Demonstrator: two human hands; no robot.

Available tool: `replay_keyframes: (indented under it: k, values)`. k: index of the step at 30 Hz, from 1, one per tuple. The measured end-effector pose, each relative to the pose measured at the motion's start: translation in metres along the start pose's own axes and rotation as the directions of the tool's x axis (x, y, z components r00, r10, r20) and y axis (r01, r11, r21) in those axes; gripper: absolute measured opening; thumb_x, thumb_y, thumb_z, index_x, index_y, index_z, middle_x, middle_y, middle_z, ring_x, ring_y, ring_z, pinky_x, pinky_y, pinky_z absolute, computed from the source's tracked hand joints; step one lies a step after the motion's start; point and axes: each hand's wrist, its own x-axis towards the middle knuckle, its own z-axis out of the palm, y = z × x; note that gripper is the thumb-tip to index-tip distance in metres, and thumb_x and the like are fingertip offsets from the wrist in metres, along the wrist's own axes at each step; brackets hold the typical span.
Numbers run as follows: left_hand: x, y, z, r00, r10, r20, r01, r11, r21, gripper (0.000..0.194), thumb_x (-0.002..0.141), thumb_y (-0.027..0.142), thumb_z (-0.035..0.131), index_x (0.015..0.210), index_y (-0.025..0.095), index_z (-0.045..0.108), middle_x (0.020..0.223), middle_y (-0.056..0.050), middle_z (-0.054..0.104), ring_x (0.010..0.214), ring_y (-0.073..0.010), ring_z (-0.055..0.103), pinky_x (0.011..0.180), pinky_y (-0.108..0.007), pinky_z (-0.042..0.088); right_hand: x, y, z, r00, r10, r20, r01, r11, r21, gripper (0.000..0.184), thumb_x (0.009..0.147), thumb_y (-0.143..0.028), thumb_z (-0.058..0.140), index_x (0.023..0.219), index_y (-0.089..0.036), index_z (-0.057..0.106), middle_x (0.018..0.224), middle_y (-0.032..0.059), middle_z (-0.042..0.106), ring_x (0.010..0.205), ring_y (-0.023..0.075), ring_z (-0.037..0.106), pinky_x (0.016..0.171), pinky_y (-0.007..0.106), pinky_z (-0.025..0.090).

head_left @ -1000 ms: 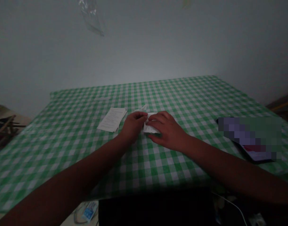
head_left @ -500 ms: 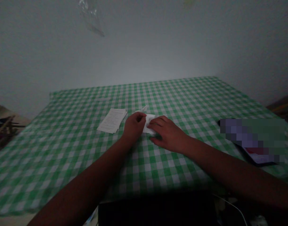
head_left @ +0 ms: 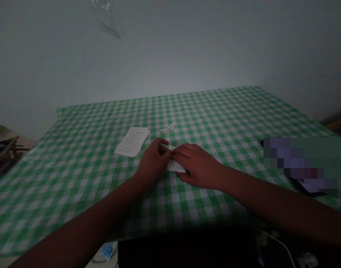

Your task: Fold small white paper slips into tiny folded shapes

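A small printed sheet of paper (head_left: 176,166) lies between my hands at the middle of the table. My left hand (head_left: 155,158) pinches its left side between thumb and fingers. From the right, my right hand (head_left: 196,165) grips the paper, fingers bent over its top and thumb at the near edge. Much of the sheet is hidden under my fingers, so its folds are hard to make out. Left of my hands rests a stack of printed paper sheets (head_left: 132,142). Just beyond them is a small folded white paper piece (head_left: 167,128).
A green and white checked cloth (head_left: 215,123) covers the table. On the right lies a dark-edged device (head_left: 306,186), its screen blurred out. A pale wall (head_left: 170,48) stands behind the table. A white cable (head_left: 279,243) hangs below the front edge.
Both hands have come nearer to me with the sheet. My right fingers have closed onto the paper, and the white piece beyond is more exposed.
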Motion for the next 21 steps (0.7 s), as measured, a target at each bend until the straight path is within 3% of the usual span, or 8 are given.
replay_keyframes:
  k: [5,11,16,21]
  values:
    - [-0.004,-0.005,-0.002,0.993,0.107,0.042,-0.113,0.972,0.205,0.027,0.081,0.020,0.056,0.107,0.020,0.053,0.075,0.000,0.064,0.070,-0.0191,0.061,0.067,-0.032,0.044,0.000,0.001,0.002,0.998,-0.026,0.061,0.024,0.999,0.039,0.044,0.082,-0.028,0.064,0.123,-0.014,0.057,0.122,0.0141,0.061,0.115,0.0292,0.053,0.099,0.048,0.043]
    - [0.000,-0.017,-0.005,0.948,0.278,0.153,-0.316,0.865,0.390,0.023,0.081,0.018,0.054,0.104,0.019,0.057,0.086,-0.005,0.063,0.086,-0.0231,0.060,0.081,-0.038,0.046,0.000,0.001,0.003,0.994,-0.044,0.105,0.039,0.998,0.046,0.041,0.085,-0.028,0.061,0.123,-0.013,0.059,0.126,0.0142,0.060,0.116,0.0286,0.054,0.100,0.046,0.042]
    - [0.007,-0.024,-0.014,0.946,0.268,0.182,-0.321,0.851,0.416,0.026,0.082,0.025,0.061,0.107,0.018,0.056,0.092,-0.005,0.062,0.090,-0.0237,0.059,0.083,-0.039,0.048,-0.001,0.003,0.003,0.993,-0.049,0.104,0.045,0.998,0.043,0.040,0.085,-0.029,0.061,0.122,-0.013,0.060,0.127,0.0143,0.060,0.117,0.0289,0.053,0.101,0.047,0.042]
    - [0.011,-0.026,-0.023,0.896,0.341,0.286,-0.434,0.810,0.394,0.021,0.088,0.029,0.060,0.105,0.018,0.063,0.101,-0.007,0.061,0.098,-0.0232,0.058,0.090,-0.039,0.048,-0.001,0.003,0.003,0.994,-0.043,0.102,0.038,0.998,0.052,0.041,0.086,-0.029,0.061,0.123,-0.013,0.059,0.129,0.0148,0.059,0.120,0.0292,0.052,0.102,0.047,0.041]
